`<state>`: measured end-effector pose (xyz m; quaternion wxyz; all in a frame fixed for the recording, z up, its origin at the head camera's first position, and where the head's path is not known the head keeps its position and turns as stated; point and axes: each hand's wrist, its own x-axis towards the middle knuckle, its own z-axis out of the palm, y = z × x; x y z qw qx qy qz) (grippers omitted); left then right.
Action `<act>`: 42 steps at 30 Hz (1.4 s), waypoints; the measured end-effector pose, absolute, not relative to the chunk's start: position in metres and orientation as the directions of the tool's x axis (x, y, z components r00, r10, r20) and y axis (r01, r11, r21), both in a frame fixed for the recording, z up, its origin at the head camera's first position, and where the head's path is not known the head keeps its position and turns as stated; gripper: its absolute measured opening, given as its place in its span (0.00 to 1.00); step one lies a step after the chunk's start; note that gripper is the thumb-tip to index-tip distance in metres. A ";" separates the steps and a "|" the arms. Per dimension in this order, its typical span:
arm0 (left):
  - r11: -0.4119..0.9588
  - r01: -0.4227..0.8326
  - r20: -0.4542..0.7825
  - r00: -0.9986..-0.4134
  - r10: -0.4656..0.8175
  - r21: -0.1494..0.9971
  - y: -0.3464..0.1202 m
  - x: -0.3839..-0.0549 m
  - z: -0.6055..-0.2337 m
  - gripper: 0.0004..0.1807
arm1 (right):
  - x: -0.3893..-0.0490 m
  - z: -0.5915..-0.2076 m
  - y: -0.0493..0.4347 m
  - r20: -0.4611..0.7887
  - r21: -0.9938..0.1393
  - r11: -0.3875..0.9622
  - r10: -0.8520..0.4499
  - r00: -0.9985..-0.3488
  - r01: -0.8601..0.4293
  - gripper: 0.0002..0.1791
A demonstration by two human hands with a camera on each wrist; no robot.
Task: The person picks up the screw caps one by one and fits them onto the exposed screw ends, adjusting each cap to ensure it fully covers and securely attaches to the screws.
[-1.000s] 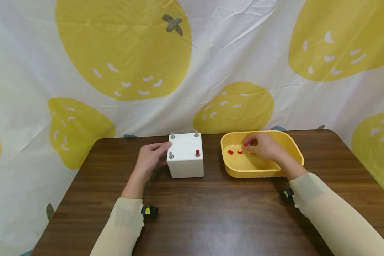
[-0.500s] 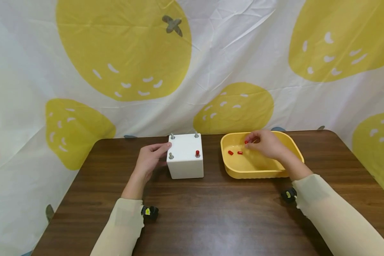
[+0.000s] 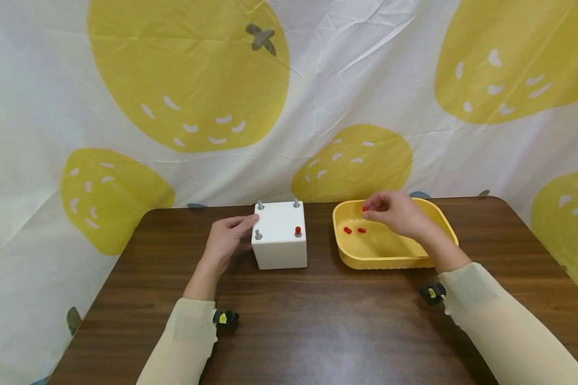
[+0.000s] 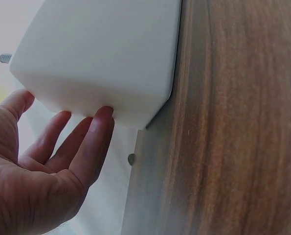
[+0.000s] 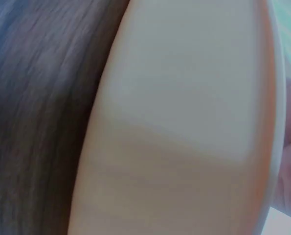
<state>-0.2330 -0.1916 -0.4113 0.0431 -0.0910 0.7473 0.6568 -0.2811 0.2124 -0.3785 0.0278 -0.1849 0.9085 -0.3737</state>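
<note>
A white block (image 3: 280,222) stands on the table, with a metal bolt (image 3: 258,235) upright near each corner of its top. The near-right bolt wears a red cap (image 3: 297,230); the others are bare. My left hand (image 3: 225,240) rests against the block's left side, thumb at the top edge. In the left wrist view its extended fingers (image 4: 94,142) touch the side wall. Over the yellow tray (image 3: 385,262), my right hand (image 3: 400,215) pinches a small red cap (image 3: 365,209) between thumb and fingers. In the right wrist view, the tray wall (image 5: 184,98) hides most of that hand.
Two more red caps, one on the left (image 3: 348,230) and one on the right (image 3: 362,230), lie on the tray floor. The tray stands to the right of the block on a brown wooden table (image 3: 318,321). A lemon-print cloth (image 3: 318,96) hangs behind the table.
My right hand has risen slightly from the tray floor and shifted a little left, carrying the pinched red cap. My left hand and the block have stayed put.
</note>
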 end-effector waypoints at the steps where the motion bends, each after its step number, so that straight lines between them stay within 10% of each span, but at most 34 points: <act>1: 0.120 -0.193 -0.184 -0.980 -0.080 0.974 -0.192 -0.233 -0.412 0.33 | -0.281 -0.378 0.211 0.090 -0.691 0.650 -0.357 -0.930 -0.316 0.11; 42: 0.134 -0.188 -0.178 -0.980 -0.086 0.973 -0.191 -0.234 -0.412 0.32 | -0.282 -0.358 0.152 0.212 -0.761 0.509 -0.392 -0.895 -0.403 0.12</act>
